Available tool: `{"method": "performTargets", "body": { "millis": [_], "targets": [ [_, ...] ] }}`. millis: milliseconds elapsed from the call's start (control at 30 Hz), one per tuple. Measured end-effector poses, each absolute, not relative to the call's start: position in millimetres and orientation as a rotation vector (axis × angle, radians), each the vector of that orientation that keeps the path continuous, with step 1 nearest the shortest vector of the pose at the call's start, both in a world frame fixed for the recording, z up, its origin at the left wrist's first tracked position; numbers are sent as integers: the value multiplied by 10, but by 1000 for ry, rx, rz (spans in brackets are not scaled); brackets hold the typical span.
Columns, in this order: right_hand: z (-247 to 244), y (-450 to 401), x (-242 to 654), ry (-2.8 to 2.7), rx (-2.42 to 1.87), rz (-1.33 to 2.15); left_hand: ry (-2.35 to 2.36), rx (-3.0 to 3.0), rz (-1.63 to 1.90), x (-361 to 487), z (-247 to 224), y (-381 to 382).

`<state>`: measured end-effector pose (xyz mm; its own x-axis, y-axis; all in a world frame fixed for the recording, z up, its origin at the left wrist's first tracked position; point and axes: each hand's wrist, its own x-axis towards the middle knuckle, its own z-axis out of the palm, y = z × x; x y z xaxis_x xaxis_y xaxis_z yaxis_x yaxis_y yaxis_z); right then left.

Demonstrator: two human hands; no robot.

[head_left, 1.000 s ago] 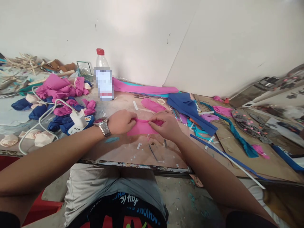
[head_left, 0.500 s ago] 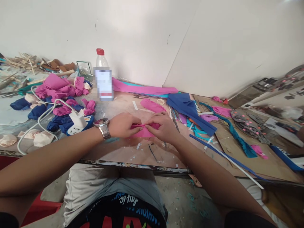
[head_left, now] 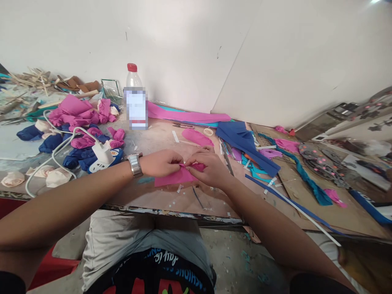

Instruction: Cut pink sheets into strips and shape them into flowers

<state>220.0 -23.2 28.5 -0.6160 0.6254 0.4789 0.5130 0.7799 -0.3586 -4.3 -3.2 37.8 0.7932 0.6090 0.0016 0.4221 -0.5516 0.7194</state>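
Observation:
A strip of bright pink crepe paper or thin cloth (head_left: 171, 177) lies under my fingers at the middle of the work table. My left hand (head_left: 162, 162) pinches its top edge between thumb and forefinger. Close beside it, my right hand (head_left: 208, 165) grips the same piece, with a bunched bit of pink showing under the fingers. The loose part hangs toward the table's front, below both hands. Just beyond my hands lies another pink strip with a gathered edge (head_left: 196, 137), next to a tape roll (head_left: 208, 131).
Pink, blue and cream rosettes (head_left: 76, 112) crowd the left, with a white cable and power strip (head_left: 105, 160). A red-capped bottle (head_left: 132, 77) stands behind a phone (head_left: 136, 110). Blue fabric (head_left: 235, 136), a white stick (head_left: 306, 214) and cardboard (head_left: 290, 179) lie right. A wall (head_left: 183, 49) rises behind.
More of the pink piece now spreads out to the left below my left hand. Both hands keep their pinch on it, and the view has shifted slightly.

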Motion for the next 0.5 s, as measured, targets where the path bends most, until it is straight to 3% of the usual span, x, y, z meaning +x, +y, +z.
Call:
{"method": "performTargets", "body": {
  "millis": [500],
  "targets": [
    [318,-254,2185,-2333,-867,157,784,2140,432,-36,356,-5]
  ]
}}
